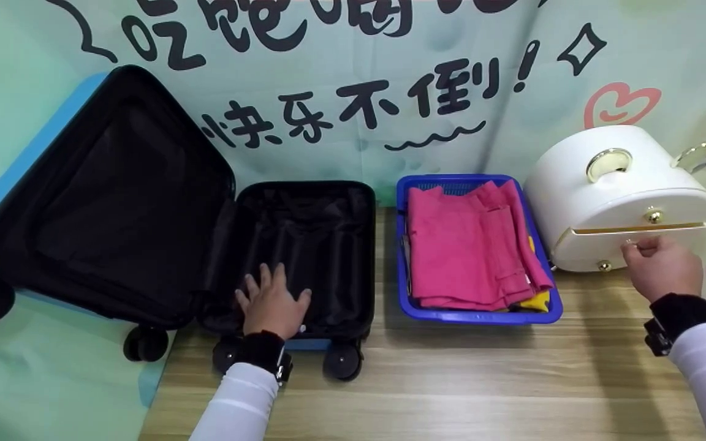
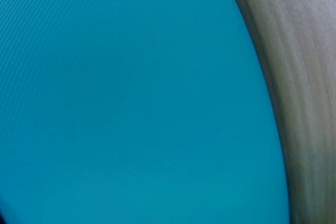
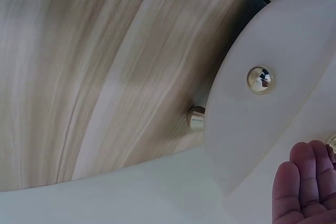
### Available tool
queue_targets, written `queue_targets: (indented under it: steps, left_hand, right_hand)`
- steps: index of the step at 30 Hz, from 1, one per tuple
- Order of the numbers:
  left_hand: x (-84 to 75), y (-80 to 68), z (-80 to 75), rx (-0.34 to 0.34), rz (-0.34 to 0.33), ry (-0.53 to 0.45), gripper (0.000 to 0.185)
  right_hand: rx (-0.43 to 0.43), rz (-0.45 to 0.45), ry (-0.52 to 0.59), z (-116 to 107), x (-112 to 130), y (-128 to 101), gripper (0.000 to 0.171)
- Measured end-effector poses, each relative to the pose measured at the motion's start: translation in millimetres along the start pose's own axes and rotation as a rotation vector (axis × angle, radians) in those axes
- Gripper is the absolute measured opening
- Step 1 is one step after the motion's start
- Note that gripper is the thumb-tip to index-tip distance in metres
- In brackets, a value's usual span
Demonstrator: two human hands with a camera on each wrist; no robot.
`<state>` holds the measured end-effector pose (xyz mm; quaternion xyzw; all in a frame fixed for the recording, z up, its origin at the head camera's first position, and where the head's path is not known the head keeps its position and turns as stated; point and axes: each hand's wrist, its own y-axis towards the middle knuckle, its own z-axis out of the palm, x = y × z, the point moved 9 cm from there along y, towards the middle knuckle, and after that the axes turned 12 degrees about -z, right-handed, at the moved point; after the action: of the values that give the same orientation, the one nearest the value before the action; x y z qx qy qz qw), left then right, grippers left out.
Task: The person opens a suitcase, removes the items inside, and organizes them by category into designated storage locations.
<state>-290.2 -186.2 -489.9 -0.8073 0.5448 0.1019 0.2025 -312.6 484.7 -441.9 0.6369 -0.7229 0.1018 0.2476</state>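
Observation:
My left hand (image 1: 273,306) lies over the near edge of the open suitcase (image 1: 322,245), its fingers spread and nothing held. The left wrist view shows the suitcase's blue outer side (image 2: 136,98) but no hand. At the far right, my right hand (image 1: 665,263) pinches a knob on the front of a rounded white storage box (image 1: 610,159). That knob is mostly hidden by the fingers; a bit of gold (image 3: 332,141) shows beside the fingertips. A narrow gap runs along the top of this drawer (image 1: 573,245). Other gold knobs (image 3: 260,80) are visible on the box.
Between suitcase and box stands a blue basket (image 1: 475,316) with folded pink clothing (image 1: 457,251) and something yellow (image 1: 537,302) beneath. The suitcase lid (image 1: 126,196) leans back at the left. A wooden tabletop (image 1: 451,386) lies in front; a printed cloth (image 1: 353,153) hangs behind.

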Motion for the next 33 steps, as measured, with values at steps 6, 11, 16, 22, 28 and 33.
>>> queue_targets:
  steps: [6, 11, 16, 22, 28, 33]
  left_hand:
    - [-0.3, -1.0, -0.5, 0.001, -0.002, -0.001, 0.086]
    - [0.3, -0.1, -0.4, 0.002, -0.008, 0.0, 0.085]
    - [0.7, 0.3, -0.2, 0.0, -0.01, 0.008, 0.085]
    - [1.3, 0.3, 0.9, 0.001, -0.011, 0.005, 0.085]
    - [1.4, 1.2, 0.5, 0.004, -0.014, 0.012, 0.086]
    - [0.6, 3.5, -0.2, 0.018, -0.021, 0.007, 0.087]
  right_hand:
    - [-0.007, 0.005, -0.007, -2.1, 0.4, -7.2, 0.053]
    - [0.005, 0.022, 0.002, -2.7, -2.1, -12.9, 0.056]
    - [-0.009, 0.015, -0.017, -5.3, -3.2, -18.7, 0.054]
    - [-0.003, 0.026, -0.012, -7.4, -7.7, -28.8, 0.053]
    - [-0.02, 0.016, -0.023, -11.0, -8.7, -38.7, 0.05]
    - [-0.035, 0.009, -0.019, -13.3, -9.6, -45.7, 0.049]
